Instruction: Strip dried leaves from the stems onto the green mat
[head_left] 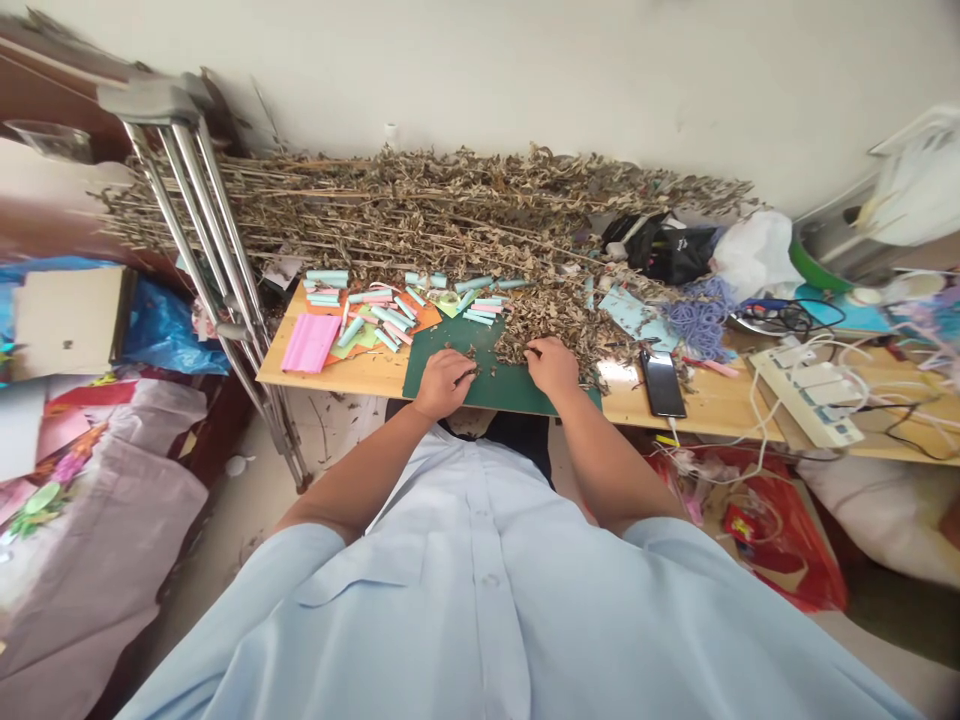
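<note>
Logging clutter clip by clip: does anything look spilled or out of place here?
Yes: dried leaves lie scattered beyond the right edge of the green mat, partly over the light-blue paper, so they look spilled.

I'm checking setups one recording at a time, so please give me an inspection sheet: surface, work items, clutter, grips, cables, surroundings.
Surface: wooden table, green mat at its near edge.
Work items: dried leaves heaped partly on the mat; pale blue and pink rolls scattered mostly left of the heap.
Clutter: pink paper, phone, purple cord; dried stalks along the wall.
Grips: left grip over the mat; right grip at the heap's near edge; anything held is too small to tell.
Cables: white cable at the phone; several around the power strip.
Surroundings: crutches at left; red bag below, right.
</note>
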